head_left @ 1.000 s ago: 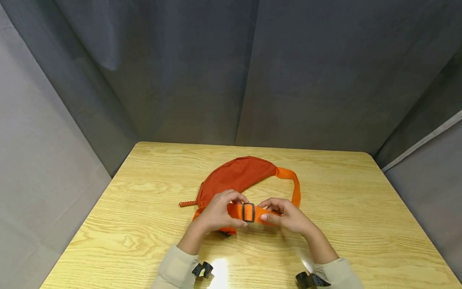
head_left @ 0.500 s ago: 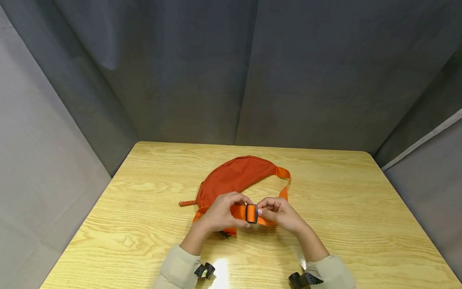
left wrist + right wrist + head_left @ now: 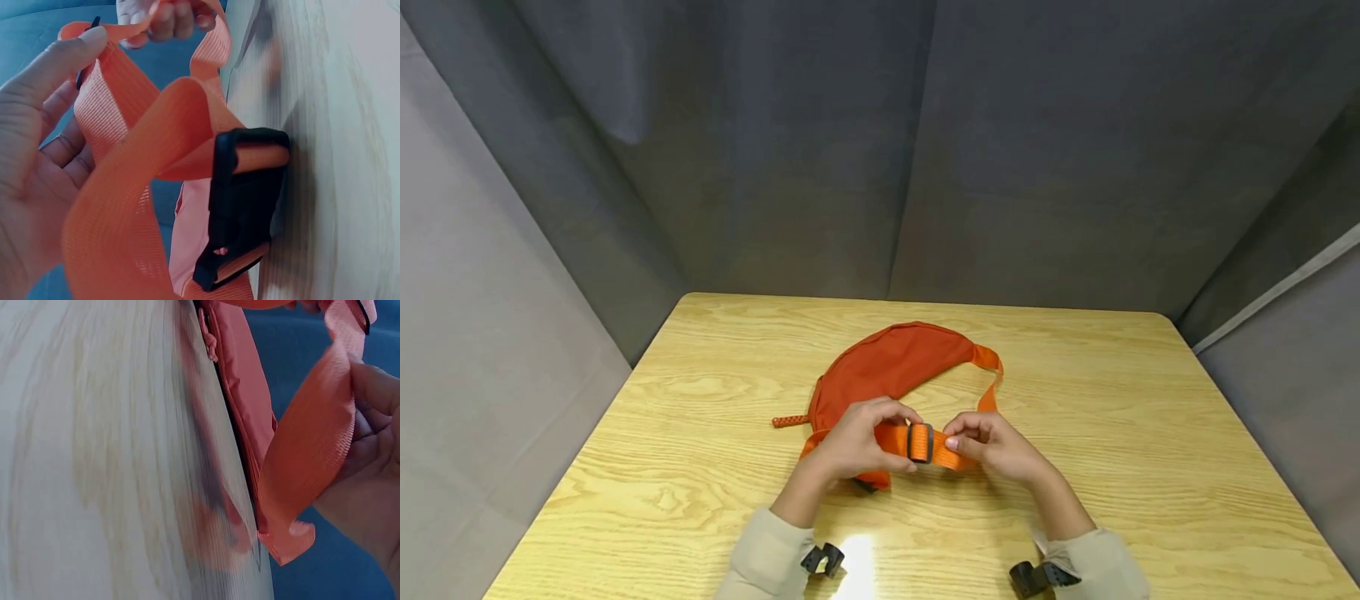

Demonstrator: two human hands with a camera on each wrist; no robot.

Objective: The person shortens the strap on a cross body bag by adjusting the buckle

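Observation:
A red-orange waist bag lies on the table, its orange strap looped toward the near side. On the strap sits a black slide adjuster. My left hand holds the strap at the slider's left, thumb below and fingers above; in the left wrist view the thumb presses at the slider's edge. Just right of the slider, my right hand pinches the strap between thumb and fingers. A fastened black side-release buckle hangs low on the strap near the tabletop, mostly hidden by the left hand in the head view.
The bag's patterned zipper pull sticks out to the left. Wood-grain table extends around the bag. Dark grey curtains stand behind it, with lighter panels at both sides.
My right hand moved left to the slider, then slightly back right along the strap. The strap's right loop has drawn inward and twisted. The left hand and slider shifted slightly; the bag stayed put.

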